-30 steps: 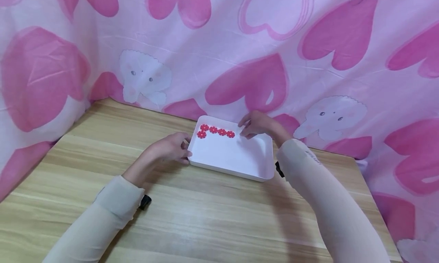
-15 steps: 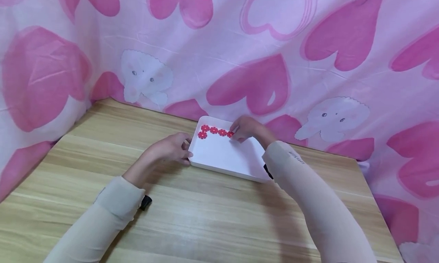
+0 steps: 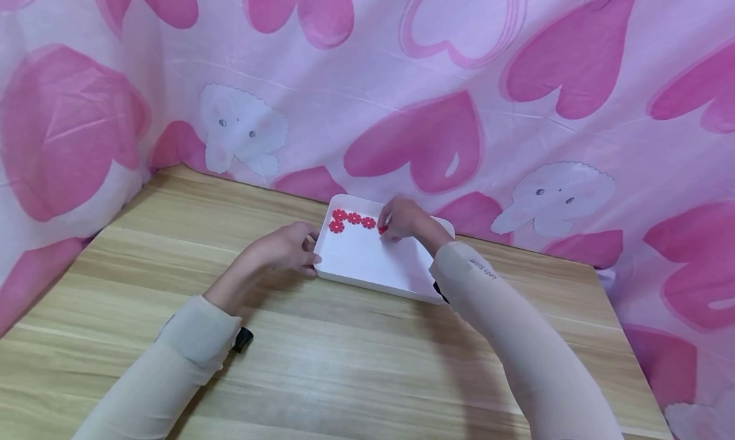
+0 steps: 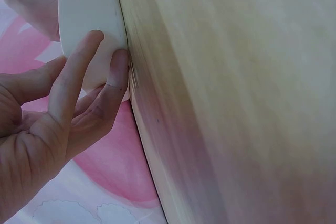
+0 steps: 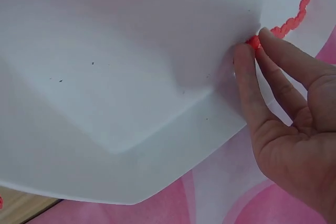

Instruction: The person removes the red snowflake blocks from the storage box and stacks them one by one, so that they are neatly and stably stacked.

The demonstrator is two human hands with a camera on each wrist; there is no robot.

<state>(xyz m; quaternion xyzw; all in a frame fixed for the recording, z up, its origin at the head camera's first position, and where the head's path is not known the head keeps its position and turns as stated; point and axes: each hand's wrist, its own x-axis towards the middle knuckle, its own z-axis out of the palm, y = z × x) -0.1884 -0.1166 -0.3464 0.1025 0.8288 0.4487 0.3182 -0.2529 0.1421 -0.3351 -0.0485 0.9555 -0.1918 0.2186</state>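
Observation:
A shallow white tray (image 3: pixel 367 261) lies on the wooden table, with several red flower-shaped discs (image 3: pixel 353 218) in an L along its back left corner. My left hand (image 3: pixel 286 247) holds the tray's left front corner, thumb and fingers against the outer wall; in the left wrist view the fingertips (image 4: pixel 119 59) press low on that wall. Inside the tray, my right hand (image 3: pixel 402 219) pinches the red disc (image 5: pixel 254 42) at the right end of the row between thumb and fingertips. That disc is mostly hidden by the fingers.
Around the tray stretches the wooden table (image 3: pixel 321 357). Close behind its back edge hangs a pink curtain (image 3: pixel 413 140) with hearts. A small red thing (image 5: pixel 1 202) shows at the left border of the right wrist view, outside the tray.
My right hand has moved left from the tray's back right to the row's end and taken hold of the last disc. The left hand has stayed at the tray's corner.

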